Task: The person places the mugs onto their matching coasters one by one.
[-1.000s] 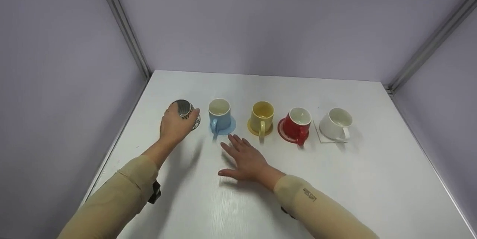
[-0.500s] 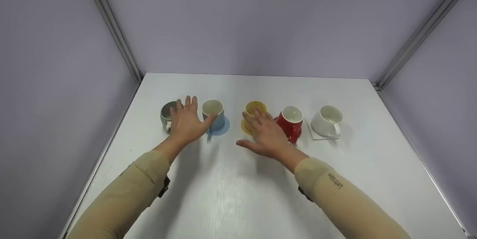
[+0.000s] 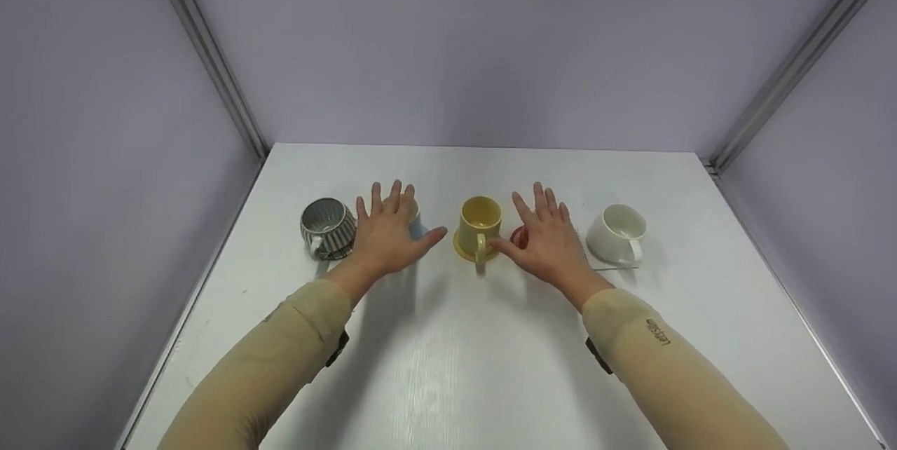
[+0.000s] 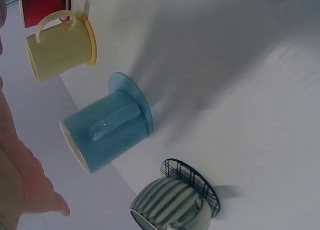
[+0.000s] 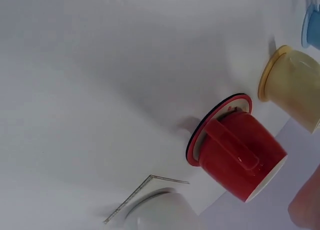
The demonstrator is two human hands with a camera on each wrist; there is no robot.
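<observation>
My left hand [image 3: 389, 236] is spread flat above the blue mug [image 4: 107, 130], hiding most of it from the head view; it holds nothing. Fingers also spread, my right hand [image 3: 550, 240] hovers over the red mug [image 5: 242, 155], which is mostly covered in the head view. Between the two hands stands a yellow mug [image 3: 481, 226] on a yellow round coaster [image 3: 462, 248]. To the left of my left hand is a striped mug [image 3: 328, 229] on a checked coaster [image 4: 212, 195]. A white mug [image 3: 617, 234] stands to the right of my right hand.
The blue mug sits on a blue coaster [image 4: 120, 83], the red one on a red-rimmed coaster [image 5: 192, 152]. Under the white mug lies a square coaster [image 5: 127, 200]. The white table [image 3: 434, 352] is bounded by grey panels [image 3: 448, 43] at the back and sides.
My left hand has let go of the striped mug and moved right, over the blue mug. My right hand has moved right and farther out, past the yellow mug to the red one.
</observation>
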